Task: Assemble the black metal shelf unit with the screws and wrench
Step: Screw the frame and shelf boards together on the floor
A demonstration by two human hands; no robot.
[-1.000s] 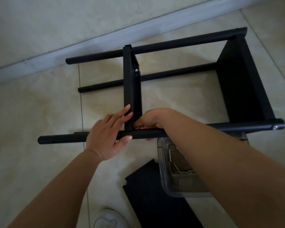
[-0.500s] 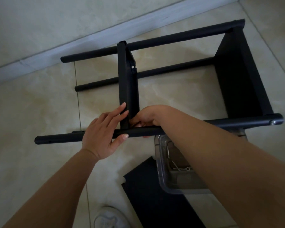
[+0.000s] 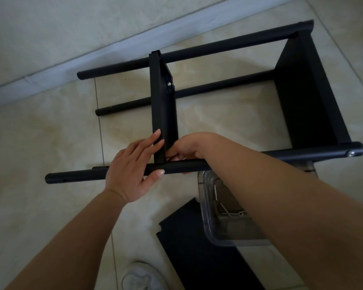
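Your left hand lies with straight fingers on the shelf unit lying on the floor; your right hand pinches something small at its near joint. Rightward, a clear plastic bin holds metal hardware.

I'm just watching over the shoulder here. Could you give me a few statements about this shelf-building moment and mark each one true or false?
1. The shelf frame lies on its side on a tiled floor. True.
2. The left hand rests flat against the middle shelf panel, thumb under the near pole. True.
3. The right hand is lifted well clear of the frame. False: its fingers are curled in at the joint between that panel and the near pole; what they pinch is hidden.
4. A clear plastic box sits near the frame. True.
5. The loose black panel is already bolted in. False: it lies flat on the floor.
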